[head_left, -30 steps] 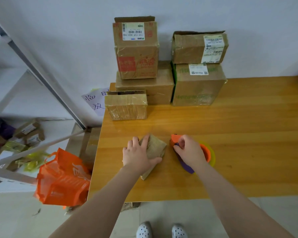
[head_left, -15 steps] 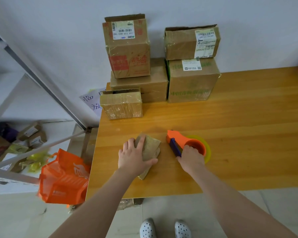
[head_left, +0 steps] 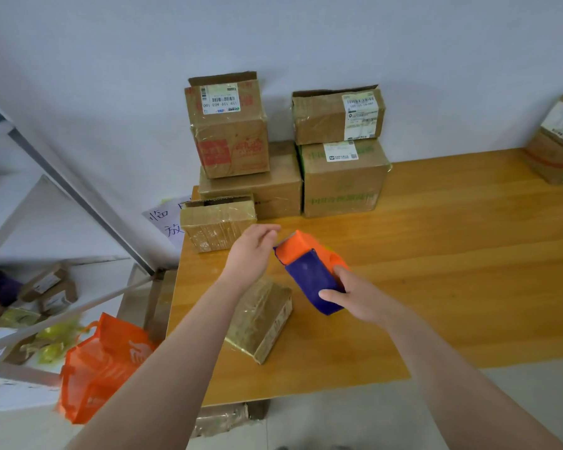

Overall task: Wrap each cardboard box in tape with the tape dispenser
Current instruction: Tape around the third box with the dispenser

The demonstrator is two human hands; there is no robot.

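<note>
Holding the orange-and-blue plastic tape dispenser (head_left: 309,271) up off the yellow wooden table (head_left: 436,287) in the right hand (head_left: 355,295), with fingers curled round its blue body and thumb across the lower end. Reaching with the left hand (head_left: 252,251) to the orange nose, fingertips drawn together right at the front edge; impossible to tell whether pinching a tape end or only touching.

Leaving the small flat brown cardboard box (head_left: 260,319), already glossy with tape on its top face, loose on the table near the front left edge, directly below the left forearm and untouched by either hand.

Judged as the tape-starting step: finding and pulling free the loose end. Next, most likely: drawing out a short length, bringing it down to the box, pressing it onto one face, then steadying the box while running the dispenser round.

Beyond, against the wall, a stack of larger cardboard boxes (head_left: 283,164).
</note>
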